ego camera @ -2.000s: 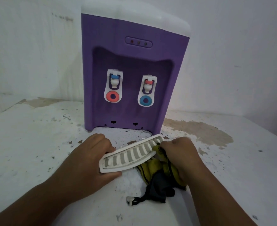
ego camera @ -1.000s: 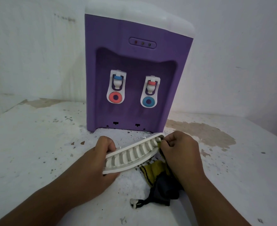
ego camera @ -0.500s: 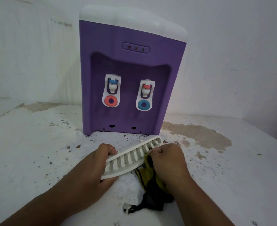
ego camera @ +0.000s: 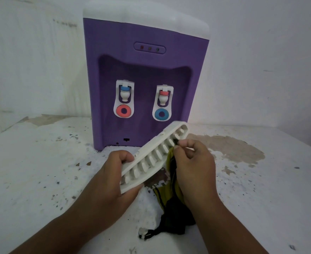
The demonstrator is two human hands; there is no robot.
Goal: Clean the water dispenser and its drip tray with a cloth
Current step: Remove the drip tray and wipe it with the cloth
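Speckled table (ego camera: 41, 171) (dispenser (ego camera: 145, 74), cloth (ego camera: 171, 217))

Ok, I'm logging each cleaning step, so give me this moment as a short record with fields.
appliance: purple water dispenser with white top, upright on the stained white table
tray: white slotted plastic drip tray, off the dispenser, tilted with its far end raised
left hand: left hand grips the tray's near end
right hand: right hand presses a yellow and black cloth against the tray's slots
cloth: its tail trails onto the table
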